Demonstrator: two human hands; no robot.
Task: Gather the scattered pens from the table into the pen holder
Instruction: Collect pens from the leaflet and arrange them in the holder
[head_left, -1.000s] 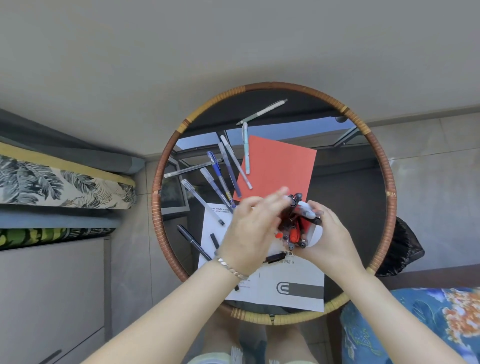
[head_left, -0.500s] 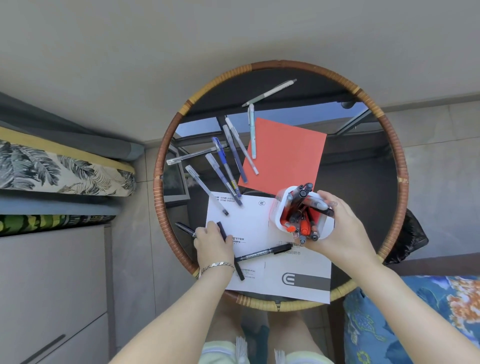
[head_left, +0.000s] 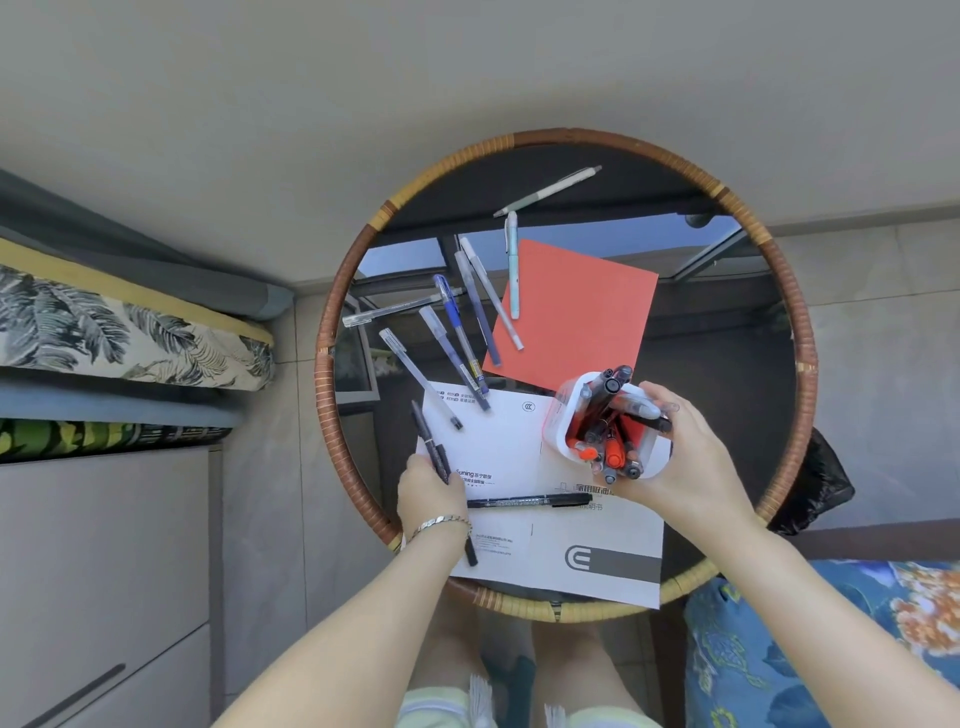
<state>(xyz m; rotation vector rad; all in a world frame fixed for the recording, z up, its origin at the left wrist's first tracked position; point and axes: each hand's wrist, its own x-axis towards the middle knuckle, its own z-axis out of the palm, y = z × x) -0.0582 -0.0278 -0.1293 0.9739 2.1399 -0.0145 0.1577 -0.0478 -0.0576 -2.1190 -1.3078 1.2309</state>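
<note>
My right hand (head_left: 691, 462) grips a white pen holder (head_left: 558, 421), tilted toward me and packed with several black and red pens. My left hand (head_left: 428, 491) is closed on a black pen (head_left: 430, 439) at the table's near left, its tip pointing away from me; a second black pen (head_left: 470, 553) pokes out beneath the wrist. A black marker (head_left: 522, 502) lies on the white sheet between my hands. Several clear, blue and pale pens (head_left: 457, 332) are scattered farther back, with two more (head_left: 545, 191) near the far edge.
A round glass table with a wicker rim (head_left: 332, 415) carries a red paper sheet (head_left: 576, 317) and a white printed sheet (head_left: 582, 551). A patterned cushion (head_left: 124, 332) lies at the left, blue floral fabric (head_left: 831, 649) at the right, my knees below.
My left hand left the pen holder, dropped to the table's near left and closed on a black pen, now lifting its tip. My right hand kept hold of the holder.
</note>
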